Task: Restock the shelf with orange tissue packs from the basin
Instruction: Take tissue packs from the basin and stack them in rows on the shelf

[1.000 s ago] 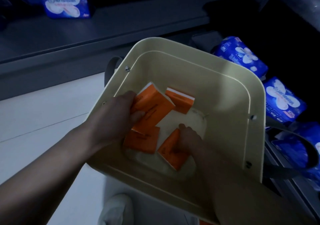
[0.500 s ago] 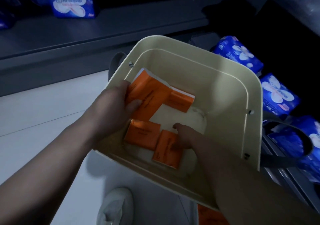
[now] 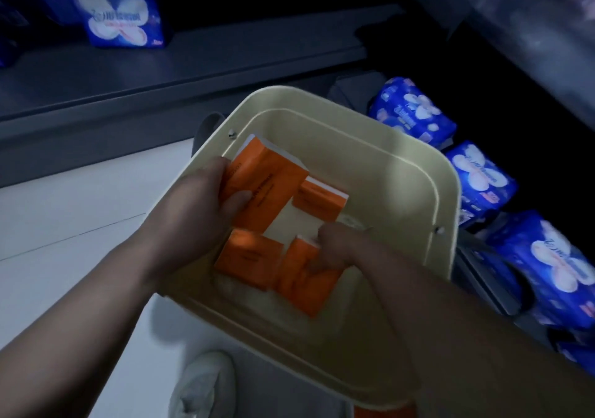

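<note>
Nearest, inside the basin (image 3: pixel 402 198), an orange tissue pack (image 3: pixel 302 285) is gripped by the curled fingers of the right hand (image 3: pixel 335 253). Just left of it, a second pack (image 3: pixel 248 256) lies flat on the basin floor. Farther in, a raised pack (image 3: pixel 267 185) is clamped by the left hand (image 3: pixel 199 214), with a fourth pack (image 3: pixel 322 197) just right of it. Beyond, a blue pack (image 3: pixel 122 18) is carried on the shelf (image 3: pixel 225 57).

On the bottom of the cream basin (image 3: pixel 415 173) a far orange pack (image 3: pixel 322 198) lies close to the far wall. Toward the near wall a left orange pack (image 3: pixel 248 256) and a right orange pack (image 3: pixel 307 295) lie side by side, touching. Beyond the basin, the grey shelf (image 3: pixel 241 60) bears a blue pack (image 3: pixel 122 18) toward its left end.
</note>
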Available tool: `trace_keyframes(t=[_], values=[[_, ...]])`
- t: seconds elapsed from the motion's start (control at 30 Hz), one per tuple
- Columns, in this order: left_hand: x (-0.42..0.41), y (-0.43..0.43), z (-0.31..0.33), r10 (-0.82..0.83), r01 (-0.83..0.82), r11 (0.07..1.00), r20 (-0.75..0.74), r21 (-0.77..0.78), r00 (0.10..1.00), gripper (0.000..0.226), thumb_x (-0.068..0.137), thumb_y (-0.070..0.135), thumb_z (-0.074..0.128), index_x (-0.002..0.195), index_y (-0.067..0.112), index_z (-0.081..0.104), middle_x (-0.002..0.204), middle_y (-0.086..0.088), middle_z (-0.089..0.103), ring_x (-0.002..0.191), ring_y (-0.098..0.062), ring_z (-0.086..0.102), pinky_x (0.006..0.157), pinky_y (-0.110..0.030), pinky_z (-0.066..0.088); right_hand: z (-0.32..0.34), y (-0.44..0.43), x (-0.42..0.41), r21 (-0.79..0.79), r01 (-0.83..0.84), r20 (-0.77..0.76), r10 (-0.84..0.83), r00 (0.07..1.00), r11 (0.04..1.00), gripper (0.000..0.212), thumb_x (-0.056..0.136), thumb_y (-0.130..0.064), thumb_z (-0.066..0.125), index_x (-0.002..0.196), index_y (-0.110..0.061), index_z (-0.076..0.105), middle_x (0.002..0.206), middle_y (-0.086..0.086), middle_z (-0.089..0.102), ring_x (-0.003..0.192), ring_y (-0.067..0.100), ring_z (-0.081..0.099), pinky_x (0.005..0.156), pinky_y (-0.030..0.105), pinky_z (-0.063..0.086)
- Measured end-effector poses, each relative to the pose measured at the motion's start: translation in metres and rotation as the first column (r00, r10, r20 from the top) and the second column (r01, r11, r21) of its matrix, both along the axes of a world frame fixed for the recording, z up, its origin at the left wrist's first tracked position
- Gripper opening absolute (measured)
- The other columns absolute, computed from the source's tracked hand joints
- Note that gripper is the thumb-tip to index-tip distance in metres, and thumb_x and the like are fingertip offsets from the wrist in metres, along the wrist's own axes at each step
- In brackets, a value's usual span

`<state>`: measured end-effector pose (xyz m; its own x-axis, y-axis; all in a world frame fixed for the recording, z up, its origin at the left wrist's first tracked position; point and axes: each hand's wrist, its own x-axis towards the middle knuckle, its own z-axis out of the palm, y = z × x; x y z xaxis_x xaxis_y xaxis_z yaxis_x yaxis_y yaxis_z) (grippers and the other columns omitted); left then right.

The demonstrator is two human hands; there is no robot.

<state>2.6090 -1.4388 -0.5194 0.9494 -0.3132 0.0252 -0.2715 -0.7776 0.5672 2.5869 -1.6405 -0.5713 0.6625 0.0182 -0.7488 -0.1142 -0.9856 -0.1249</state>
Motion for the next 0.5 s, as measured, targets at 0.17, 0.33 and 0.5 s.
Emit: trace_keyframes(t=[0.17,0.33,0.5], values=[[-0.019,-0.022,0.047,-0.047,0.046,0.999,0.078,0.025,0.996,0.028,0.093,0.037,0.048,0.114,0.018,0.048,0.093,-0.003,0.054,0.082,-0.028,0.054,0.067,-0.032,0.032,0.073,-0.05,-0.037,0.254,0.155,0.32,-0.235,0.918,0.955,0.081,0.071,-0.029,0.08,0.137,-0.012,0.036,0.127,0.01,0.054,0.112,0.025,0.054,0.084,0.027,0.043],[-0.038,-0.061,0.133,-0.166,0.159,0.985,0.112,0.071,0.98,0.034,0.091,0.04,0.052,0.115,0.016,0.048,0.095,-0.01,0.063,0.067,-0.026,0.061,0.066,-0.035,0.043,0.168,-0.114,-0.124,0.406,0.214,0.501,-0.412,0.761,0.889,0.062,0.071,-0.028,0.079,0.123,-0.023,0.046,0.105,0.0,0.058,0.095,0.016,0.055,0.082,0.029,0.047],[-0.089,-0.128,0.212,-0.293,0.298,0.954,0.107,-0.032,0.95,0.03,0.081,0.028,0.071,0.101,0.014,0.054,0.079,0.0,0.062,0.063,-0.015,0.062,0.05,-0.023,0.045,0.251,-0.181,-0.229,0.57,0.345,0.544,-0.657,0.522,0.746,0.053,0.068,-0.017,0.083,0.107,-0.024,0.047,0.086,-0.002,0.059,0.078,0.012,0.054,0.075,0.036,0.052]])
